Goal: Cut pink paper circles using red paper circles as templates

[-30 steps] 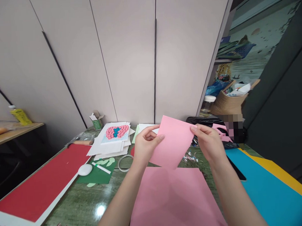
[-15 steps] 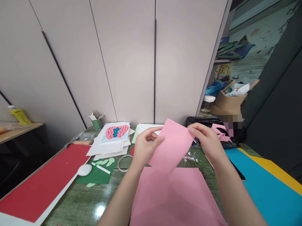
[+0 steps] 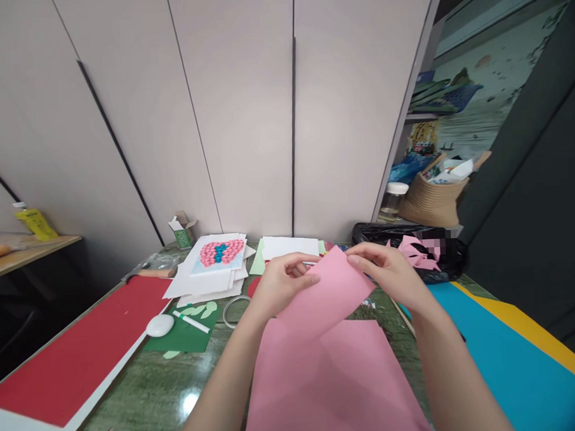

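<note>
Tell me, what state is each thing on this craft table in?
small pink sheet: held tilted above the table, pinched by both hands.
left hand: shut on its left edge.
right hand: shut on its top corner.
large pink sheet: lying flat.
green box: flaps open.
cupboard doors: shut.

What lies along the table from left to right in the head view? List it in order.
red sheet, green paper, left hand, held pink paper, right hand, blue sheet

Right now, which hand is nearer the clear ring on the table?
Left. The left hand is just right of the clear ring; the right hand is farther right, across the held pink sheet.
</note>
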{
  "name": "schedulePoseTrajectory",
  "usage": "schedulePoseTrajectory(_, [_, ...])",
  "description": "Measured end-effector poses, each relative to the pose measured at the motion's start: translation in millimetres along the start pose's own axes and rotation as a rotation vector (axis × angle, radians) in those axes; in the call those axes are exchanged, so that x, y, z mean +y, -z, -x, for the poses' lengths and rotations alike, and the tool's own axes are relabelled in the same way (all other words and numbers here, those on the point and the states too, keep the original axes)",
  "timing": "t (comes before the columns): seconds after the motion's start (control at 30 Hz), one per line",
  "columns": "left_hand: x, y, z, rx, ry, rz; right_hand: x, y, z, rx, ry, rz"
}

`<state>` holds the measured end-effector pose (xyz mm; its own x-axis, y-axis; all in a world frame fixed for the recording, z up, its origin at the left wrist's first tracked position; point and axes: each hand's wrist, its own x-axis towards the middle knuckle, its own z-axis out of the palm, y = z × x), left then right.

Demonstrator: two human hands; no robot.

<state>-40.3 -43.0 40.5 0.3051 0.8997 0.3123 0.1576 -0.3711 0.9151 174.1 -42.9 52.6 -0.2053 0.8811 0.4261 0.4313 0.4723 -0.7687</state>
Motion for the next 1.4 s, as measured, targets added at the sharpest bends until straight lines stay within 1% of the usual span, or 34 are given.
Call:
schedulePoseTrajectory(0.1, [2.6,-0.9,0.7,-0.065,0.004,-0.047,-1.1,-1.9,-0.3,0.007,-0.025,0.039])
schedulePoseTrajectory(0.2, [4.4,-2.5,1.4,-0.055,0.004,-0.077,-1.0,-3.6,0.8,0.015,-0.048,0.051])
schedulePoseTrajectory(0.47, [5.2,-2.1,1.9,-0.067,0.014,-0.102,-1.5,-2.6,2.0,-0.026,-0.018,0.044])
schedulePoseTrajectory(0.7, [4.1,-2.5,1.3,-0.082,0.018,-0.152,-1.8,-8.5,0.7,0.023,-0.066,0.03])
schedulePoseTrajectory(1.17, [5.4,-2.5,3.4,-0.063,0.027,-0.161,-2.3,-6.3,1.7,-0.016,0.018,0.087])
schedulePoseTrajectory(1.3, [5.2,-1.3,4.1,-0.048,0.02,-0.156,-2.4,-8.4,0.6,0.007,0.02,0.087])
schedulePoseTrajectory(1.4, [6.0,-0.6,4.6,-0.043,0.012,-0.141,-3.6,-9.9,0.2,0.032,-0.014,0.042])
